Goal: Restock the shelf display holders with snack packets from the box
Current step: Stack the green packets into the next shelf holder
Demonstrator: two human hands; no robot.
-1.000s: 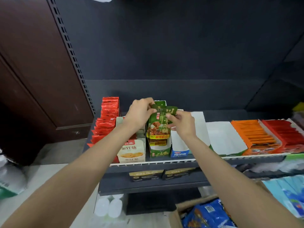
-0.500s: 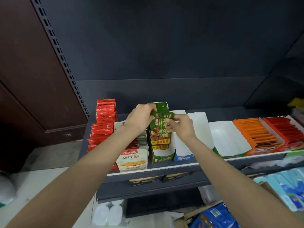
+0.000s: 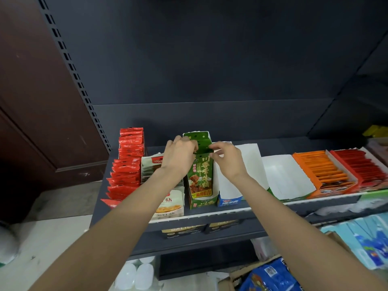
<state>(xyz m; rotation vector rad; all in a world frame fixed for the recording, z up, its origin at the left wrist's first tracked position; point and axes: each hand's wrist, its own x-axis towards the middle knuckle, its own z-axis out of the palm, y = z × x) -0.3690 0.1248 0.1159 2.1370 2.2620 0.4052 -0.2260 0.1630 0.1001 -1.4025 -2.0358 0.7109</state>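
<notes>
A: What are the fingers doing?

B: Both hands meet at the top edges of the green snack packets (image 3: pixel 201 164) standing in the green cardboard display holder (image 3: pixel 202 201). The left hand (image 3: pixel 178 156) has its fingers curled over the packets' upper left corner, pinching them. The right hand (image 3: pixel 227 158) pinches the upper right corner between thumb and forefinger, its other fingers bent loosely.

A: And the packets themselves?

B: They stand upright in a row inside the holder, the front one showing yellow lettering and a picture of food. The holder sits on the dark grey metal shelf (image 3: pixel 231 215), its front close to the shelf's edge.

A: What flanks it?

B: On its left, touching or just beside it, a white cardboard holder with pale packets (image 3: pixel 168 203), partly hidden by the left forearm. Further left, stacked red foil packets (image 3: pixel 127 164) run toward the back. On its right, a white cardboard holder with a blue front (image 3: pixel 228 201), then another white cardboard tray (image 3: pixel 287 181), both showing bare white insides.

A: Farther out?

B: A tray of orange packets (image 3: pixel 323 171) and a tray of dark red packets (image 3: pixel 363 166) sit near the shelf's right end. Below, at the bottom edge, a brown cardboard box (image 3: pixel 233 277) holds blue snack packets (image 3: pixel 270 278). Pale blue packages (image 3: pixel 365 238) lie on the lower right, and white plastic bottle tops (image 3: pixel 136 276) show under the shelf.
</notes>
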